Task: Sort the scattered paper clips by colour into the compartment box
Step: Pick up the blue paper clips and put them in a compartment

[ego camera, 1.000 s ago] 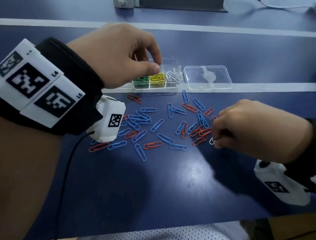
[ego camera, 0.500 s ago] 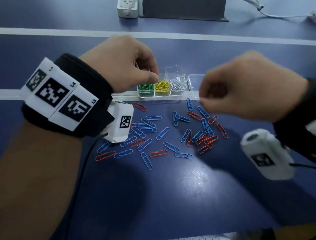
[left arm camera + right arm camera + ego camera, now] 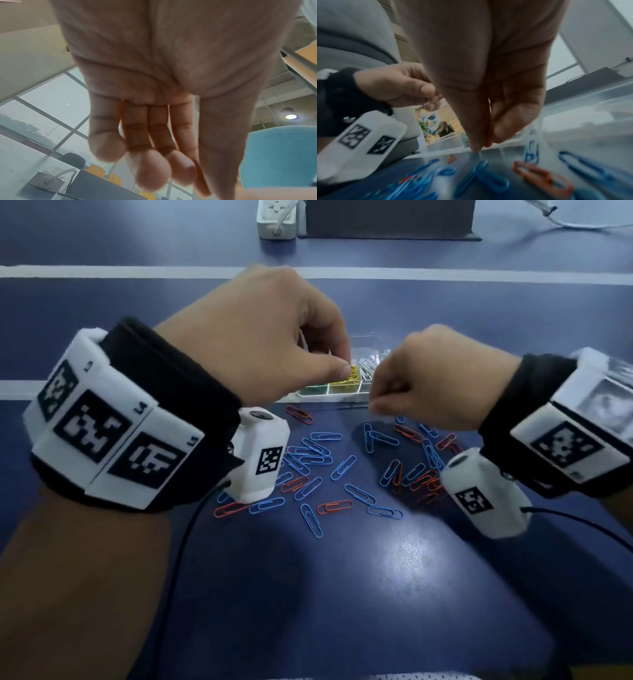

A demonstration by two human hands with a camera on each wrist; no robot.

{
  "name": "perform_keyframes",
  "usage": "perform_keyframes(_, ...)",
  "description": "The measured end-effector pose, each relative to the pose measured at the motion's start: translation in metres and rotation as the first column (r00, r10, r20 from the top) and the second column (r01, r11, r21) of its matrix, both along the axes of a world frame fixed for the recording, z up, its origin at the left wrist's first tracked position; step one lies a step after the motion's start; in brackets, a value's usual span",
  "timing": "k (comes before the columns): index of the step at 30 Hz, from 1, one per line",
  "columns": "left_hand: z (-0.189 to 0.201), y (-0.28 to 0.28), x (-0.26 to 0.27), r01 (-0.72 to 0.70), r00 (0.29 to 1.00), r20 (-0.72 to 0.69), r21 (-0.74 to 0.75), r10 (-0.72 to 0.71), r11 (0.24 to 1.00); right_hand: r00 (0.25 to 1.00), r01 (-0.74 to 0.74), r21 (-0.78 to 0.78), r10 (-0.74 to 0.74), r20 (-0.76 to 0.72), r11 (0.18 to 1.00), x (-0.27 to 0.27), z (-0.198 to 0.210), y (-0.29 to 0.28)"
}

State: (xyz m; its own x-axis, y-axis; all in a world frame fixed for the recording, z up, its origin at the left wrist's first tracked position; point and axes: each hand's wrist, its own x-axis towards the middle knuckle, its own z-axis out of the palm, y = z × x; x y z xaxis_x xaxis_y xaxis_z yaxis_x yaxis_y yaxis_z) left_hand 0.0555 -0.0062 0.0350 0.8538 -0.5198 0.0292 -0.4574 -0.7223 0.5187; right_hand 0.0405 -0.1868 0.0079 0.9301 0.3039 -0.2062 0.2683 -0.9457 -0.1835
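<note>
The clear compartment box (image 3: 342, 397) holds green clips (image 3: 311, 390), yellow clips (image 3: 346, 381) and white clips (image 3: 367, 368). Blue clips (image 3: 342, 467) and red clips (image 3: 334, 506) lie scattered in front of it. My left hand (image 3: 344, 365) hovers over the yellow compartment, and the left wrist view shows its fingers (image 3: 154, 169) relaxed with nothing in them. My right hand (image 3: 375, 404) is at the box's front edge by the white compartment. Its thumb and forefinger (image 3: 480, 146) are pinched together on a white clip that is almost hidden.
At the far edge of the blue table stand a white power strip (image 3: 276, 219) and a dark block (image 3: 387, 217), with a cable (image 3: 582, 224) to their right. The wrist camera's black cable (image 3: 185, 542) trails over the near table. Scattered clips (image 3: 481, 175) lie right under my right hand.
My right hand lifted off the clip pile at the right with a white clip and moved up and left to the box. My left hand stayed over the box.
</note>
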Motion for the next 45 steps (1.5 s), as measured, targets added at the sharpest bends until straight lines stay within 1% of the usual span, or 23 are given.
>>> perform_keyframes(2,0.000,-0.001,-0.003,-0.002,1.000,-0.013,0.012,0.002,1.000,0.996,-0.036,-0.039,0.033,-0.083,0.999,-0.010,-0.002,0.004)
perform_keyframes(4,-0.004,-0.006,-0.005,0.031,0.999,-0.036,0.096,-0.027,0.995,0.992,-0.069,-0.069,0.062,-0.106,0.995,-0.015,-0.005,0.008)
perform_keyframes(6,-0.011,-0.013,-0.005,0.074,0.996,-0.056,0.226,-0.063,0.971,0.992,-0.088,-0.089,0.080,-0.094,0.992,-0.016,-0.006,0.011)
perform_keyframes(9,-0.024,-0.019,-0.005,0.130,0.991,-0.053,0.395,-0.119,0.910,0.991,-0.107,-0.083,0.100,-0.085,0.991,-0.016,-0.005,0.010)
perform_keyframes(12,-0.032,-0.022,-0.004,0.147,0.989,-0.076,0.492,-0.126,0.858,0.988,-0.147,-0.036,0.145,-0.057,0.988,-0.016,-0.002,0.007)
perform_keyframes(14,-0.033,-0.024,-0.003,0.157,0.988,-0.089,0.523,-0.129,0.838,0.984,-0.175,-0.015,0.174,-0.037,0.984,-0.015,-0.001,0.007)
perform_keyframes(19,-0.034,-0.026,-0.004,0.213,0.977,-0.096,0.545,-0.192,0.811,0.940,-0.335,-0.047,0.330,-0.084,0.941,-0.017,-0.003,0.013)
perform_keyframes(21,-0.032,-0.023,-0.005,0.223,0.974,-0.082,0.523,-0.211,0.823,0.919,-0.390,-0.092,0.381,-0.101,0.916,-0.017,-0.004,0.015)
perform_keyframes(23,-0.027,-0.018,-0.005,0.209,0.977,-0.075,0.479,-0.198,0.852,0.908,-0.417,-0.133,0.408,-0.095,0.899,-0.016,-0.005,0.015)
perform_keyframes(26,-0.024,-0.011,-0.004,0.197,0.980,-0.072,0.446,-0.185,0.873,0.906,-0.423,-0.163,0.413,-0.092,0.891,-0.014,-0.009,0.016)
perform_keyframes(28,-0.026,-0.008,-0.007,0.238,0.971,-0.099,0.459,-0.217,0.856,0.910,-0.414,-0.165,0.401,-0.107,0.895,-0.013,-0.009,0.016)
perform_keyframes(30,-0.028,-0.007,-0.009,0.288,0.957,-0.133,0.489,-0.257,0.823,0.913,-0.406,-0.156,0.392,-0.112,0.900,-0.011,-0.007,0.014)
perform_keyframes(32,-0.031,-0.007,-0.011,0.316,0.948,-0.140,0.501,-0.285,0.805,0.913,-0.404,-0.135,0.391,-0.112,0.905,-0.012,-0.003,0.013)
perform_keyframes(34,-0.034,-0.007,-0.014,0.322,0.945,-0.124,0.506,-0.302,0.800,0.911,-0.407,-0.096,0.396,-0.113,0.908,-0.017,0.000,0.015)
perform_keyframes(36,-0.036,-0.007,-0.015,0.320,0.945,-0.117,0.510,-0.305,0.798,0.903,-0.424,-0.091,0.414,-0.114,0.901,-0.022,0.002,0.020)
perform_keyframes(38,-0.035,-0.007,-0.016,0.328,0.943,-0.123,0.513,-0.310,0.793,0.894,-0.442,-0.109,0.429,-0.128,0.890,-0.026,0.002,0.025)
perform_keyframes(42,-0.036,-0.008,-0.017,0.334,0.938,-0.122,0.563,-0.324,0.756,0.882,-0.465,-0.136,0.443,-0.161,0.875,-0.028,-0.001,0.033)
perform_keyframes(45,-0.037,-0.009,-0.017,0.327,0.941,-0.111,0.549,-0.321,0.769,0.886,-0.459,-0.164,0.438,-0.153,0.873,-0.028,-0.003,0.033)
